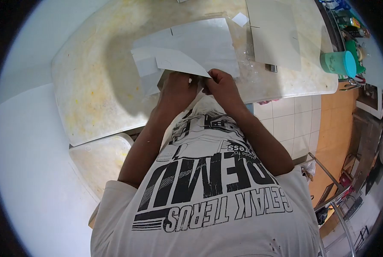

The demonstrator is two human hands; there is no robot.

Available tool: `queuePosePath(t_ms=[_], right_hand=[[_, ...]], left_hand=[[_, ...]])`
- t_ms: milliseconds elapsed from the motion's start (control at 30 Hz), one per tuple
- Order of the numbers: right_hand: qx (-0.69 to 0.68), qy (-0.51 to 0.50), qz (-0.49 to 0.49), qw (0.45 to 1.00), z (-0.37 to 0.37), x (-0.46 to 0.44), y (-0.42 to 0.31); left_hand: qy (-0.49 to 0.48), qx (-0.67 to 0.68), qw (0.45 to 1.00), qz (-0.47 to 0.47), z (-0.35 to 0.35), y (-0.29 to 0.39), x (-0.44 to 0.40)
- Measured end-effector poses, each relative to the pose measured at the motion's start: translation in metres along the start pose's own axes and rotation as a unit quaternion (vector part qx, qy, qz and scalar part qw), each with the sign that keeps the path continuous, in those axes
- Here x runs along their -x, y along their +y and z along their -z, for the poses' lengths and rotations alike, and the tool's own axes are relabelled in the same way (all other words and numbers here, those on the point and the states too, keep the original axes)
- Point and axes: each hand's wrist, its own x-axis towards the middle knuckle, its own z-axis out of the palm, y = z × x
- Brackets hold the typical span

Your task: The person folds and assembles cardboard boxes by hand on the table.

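Close to the near edge of the stained tabletop (90, 88), a bent white card (178, 61) partly overlaps a pale sheet (200, 38). The right hand's (222, 88) fingers narrow on its corner; the left hand's (179, 91) curl under it, their grip too hidden to tell. A teal cup (335, 63) is well apart.

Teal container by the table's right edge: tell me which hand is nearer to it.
Right. The right hand is to the left of the teal container, with part of the table between; the left hand is farther left, beyond the right hand.
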Motion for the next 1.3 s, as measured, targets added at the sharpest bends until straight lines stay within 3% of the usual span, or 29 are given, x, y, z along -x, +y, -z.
queuePosePath(t_ms=[67, 167, 333, 533, 700, 733, 833, 933, 1033, 1133, 1233, 1300], right_hand=[[0.006, -0.007, 0.005, 1.000, 0.001, 0.002, -0.004], [0.026, -0.002, 0.016, 1.000, 0.003, 0.006, -0.012], [0.076, 0.017, 0.062, 0.995, 0.002, 0.005, -0.011], [0.199, 0.064, 0.208, 0.955, 0.001, 0.015, -0.029], [0.161, 0.075, 0.209, 0.962, 0.002, 0.015, -0.030], [0.156, 0.082, 0.215, 0.961, 0.001, 0.014, -0.029], [0.169, 0.074, 0.206, 0.961, 0.002, 0.017, -0.035], [0.161, 0.069, 0.196, 0.965, 0.002, 0.015, -0.034], [0.109, 0.071, 0.176, 0.976, -0.001, 0.010, -0.025], [0.052, 0.068, 0.134, 0.987, 0.004, 0.001, -0.018], [0.007, 0.046, 0.118, 0.992, 0.004, -0.001, -0.018], [-0.004, 0.043, 0.108, 0.993, 0.003, -0.001, -0.019]], left_hand=[[-0.007, 0.009, 1.000, 0.026, -0.002, 0.004, 0.000], [0.060, -0.005, 0.998, -0.016, -0.009, 0.004, 0.001], [0.071, 0.021, 0.997, -0.019, -0.009, -0.001, -0.001], [0.062, 0.110, 0.991, 0.040, -0.007, -0.006, -0.007], [0.128, 0.074, 0.989, -0.025, -0.017, -0.003, -0.007], [0.093, 0.088, 0.992, 0.016, -0.013, 0.004, -0.005], [0.114, 0.071, 0.991, 0.019, -0.018, 0.006, -0.005], [0.142, 0.060, 0.987, -0.037, -0.021, -0.001, -0.005], [0.074, 0.032, 0.995, 0.051, -0.013, -0.001, -0.004], [0.105, 0.098, 0.989, 0.019, -0.006, 0.009, 0.003], [0.136, 0.040, 0.989, -0.033, -0.012, -0.001, 0.007], [0.149, 0.065, 0.987, -0.014, -0.012, 0.000, 0.007]])
